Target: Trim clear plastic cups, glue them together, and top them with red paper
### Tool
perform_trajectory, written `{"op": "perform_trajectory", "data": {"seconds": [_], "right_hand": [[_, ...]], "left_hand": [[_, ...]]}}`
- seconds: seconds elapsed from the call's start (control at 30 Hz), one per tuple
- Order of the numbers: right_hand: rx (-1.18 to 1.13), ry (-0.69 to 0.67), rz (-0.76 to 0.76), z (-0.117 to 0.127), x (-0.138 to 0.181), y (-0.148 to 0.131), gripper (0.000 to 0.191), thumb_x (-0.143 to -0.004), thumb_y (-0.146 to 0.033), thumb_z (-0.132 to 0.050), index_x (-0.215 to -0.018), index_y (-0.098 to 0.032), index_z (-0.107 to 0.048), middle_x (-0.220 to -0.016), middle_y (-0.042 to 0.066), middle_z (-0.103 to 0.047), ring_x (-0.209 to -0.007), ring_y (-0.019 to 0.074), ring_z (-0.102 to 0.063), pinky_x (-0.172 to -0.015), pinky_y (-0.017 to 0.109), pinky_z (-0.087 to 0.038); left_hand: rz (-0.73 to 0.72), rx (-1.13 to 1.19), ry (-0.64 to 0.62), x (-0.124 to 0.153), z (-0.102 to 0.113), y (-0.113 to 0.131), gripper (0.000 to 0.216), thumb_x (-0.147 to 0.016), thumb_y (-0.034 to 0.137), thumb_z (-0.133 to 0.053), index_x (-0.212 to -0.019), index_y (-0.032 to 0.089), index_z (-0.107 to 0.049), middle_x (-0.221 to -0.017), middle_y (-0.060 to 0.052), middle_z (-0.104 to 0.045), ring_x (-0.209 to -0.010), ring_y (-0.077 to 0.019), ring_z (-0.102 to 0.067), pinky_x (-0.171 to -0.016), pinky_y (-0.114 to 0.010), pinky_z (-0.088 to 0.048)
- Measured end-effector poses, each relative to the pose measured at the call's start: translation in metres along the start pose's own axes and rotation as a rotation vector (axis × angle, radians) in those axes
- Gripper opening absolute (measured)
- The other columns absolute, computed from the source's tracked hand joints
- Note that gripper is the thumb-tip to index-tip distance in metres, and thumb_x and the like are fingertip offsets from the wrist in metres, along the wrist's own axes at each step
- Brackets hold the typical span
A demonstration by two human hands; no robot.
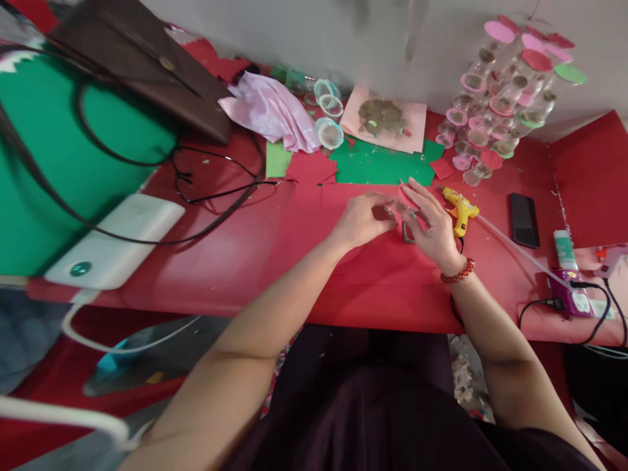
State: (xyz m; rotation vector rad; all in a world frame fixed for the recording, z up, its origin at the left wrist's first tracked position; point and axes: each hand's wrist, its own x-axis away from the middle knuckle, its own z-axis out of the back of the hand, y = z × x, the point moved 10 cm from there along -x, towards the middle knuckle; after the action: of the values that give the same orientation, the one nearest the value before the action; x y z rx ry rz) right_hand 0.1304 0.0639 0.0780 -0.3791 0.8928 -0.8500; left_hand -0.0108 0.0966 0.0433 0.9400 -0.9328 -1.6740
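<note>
Above the red table, both my hands are around a small clear plastic piece (400, 207), which shows a reddish round face. My left hand (360, 219) pinches its left side between thumb and fingers. On the other side, my right hand (432, 222) has its fingers pressed along the reddish face and its thumb below; a red bead bracelet (457, 271) circles that wrist. Fingers cover much of the piece, so its full shape is hidden. Partly under the right hand lies a small dark-green-edged object (406, 232). Just right of that hand rests a yellow glue gun (458, 210) with a long glue stick.
Clear hourglass-like pieces with pink, red and green discs (503, 104) hang at the back right. Brown grains lie on pink paper (417, 121). Also around are a phone (524, 220), a purple socket adapter (572, 297), a brown bag (142, 65) and a white power bank (118, 239).
</note>
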Motion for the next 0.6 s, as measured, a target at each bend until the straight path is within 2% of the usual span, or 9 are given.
{"op": "perform_trajectory", "data": {"seconds": [0.13, 0.23, 0.3, 0.4, 0.6], "right_hand": [[0.011, 0.049, -0.010, 0.009, 0.001, 0.002, 0.063, -0.098, -0.044, -0.065, -0.159, -0.041, -0.047, -0.170, 0.005, -0.043, -0.154, 0.0338, -0.046, -0.114, 0.054, -0.056], [-0.035, 0.097, -0.047, 0.012, 0.003, 0.014, 0.070, -0.098, -0.048, -0.065, -0.163, -0.040, -0.039, -0.172, 0.008, -0.039, -0.141, 0.0327, -0.059, -0.107, 0.049, -0.060], [-0.080, 0.125, -0.075, 0.012, 0.005, 0.025, 0.067, -0.101, -0.051, -0.060, -0.163, -0.038, -0.038, -0.168, 0.011, -0.042, -0.129, 0.0292, -0.068, -0.102, 0.046, -0.063], [-0.156, 0.186, -0.134, 0.013, 0.006, 0.037, 0.061, -0.101, -0.057, -0.057, -0.157, -0.035, -0.047, -0.159, 0.014, -0.051, -0.115, 0.0252, -0.072, -0.094, 0.043, -0.065], [-0.424, 0.202, -0.355, 0.008, 0.010, 0.048, 0.059, -0.092, -0.067, -0.067, -0.139, -0.032, -0.059, -0.137, 0.010, -0.065, -0.106, 0.0215, -0.071, -0.093, 0.040, -0.064]], "left_hand": [[-0.060, 0.106, 0.013, -0.003, 0.002, 0.002, 0.027, -0.073, 0.026, -0.086, -0.099, 0.022, -0.078, -0.116, -0.008, -0.075, -0.114, -0.0235, -0.067, -0.106, -0.040, -0.051], [-0.037, 0.236, 0.025, -0.003, 0.003, -0.003, 0.034, -0.074, 0.029, -0.086, -0.106, 0.022, -0.076, -0.121, -0.008, -0.070, -0.116, -0.0226, -0.066, -0.104, -0.039, -0.053], [0.023, 0.343, 0.044, -0.003, 0.004, -0.009, 0.038, -0.072, 0.030, -0.088, -0.106, 0.022, -0.074, -0.121, -0.008, -0.070, -0.113, -0.0227, -0.067, -0.103, -0.040, -0.054], [0.082, 0.470, 0.057, -0.001, 0.005, -0.013, 0.042, -0.065, 0.031, -0.092, -0.101, 0.021, -0.074, -0.119, -0.007, -0.071, -0.112, -0.0242, -0.069, -0.104, -0.043, -0.054], [0.086, 0.643, 0.067, 0.000, 0.006, -0.009, 0.044, -0.061, 0.029, -0.095, -0.100, 0.021, -0.077, -0.113, -0.006, -0.074, -0.117, -0.0266, -0.070, -0.111, -0.046, -0.052]]}}
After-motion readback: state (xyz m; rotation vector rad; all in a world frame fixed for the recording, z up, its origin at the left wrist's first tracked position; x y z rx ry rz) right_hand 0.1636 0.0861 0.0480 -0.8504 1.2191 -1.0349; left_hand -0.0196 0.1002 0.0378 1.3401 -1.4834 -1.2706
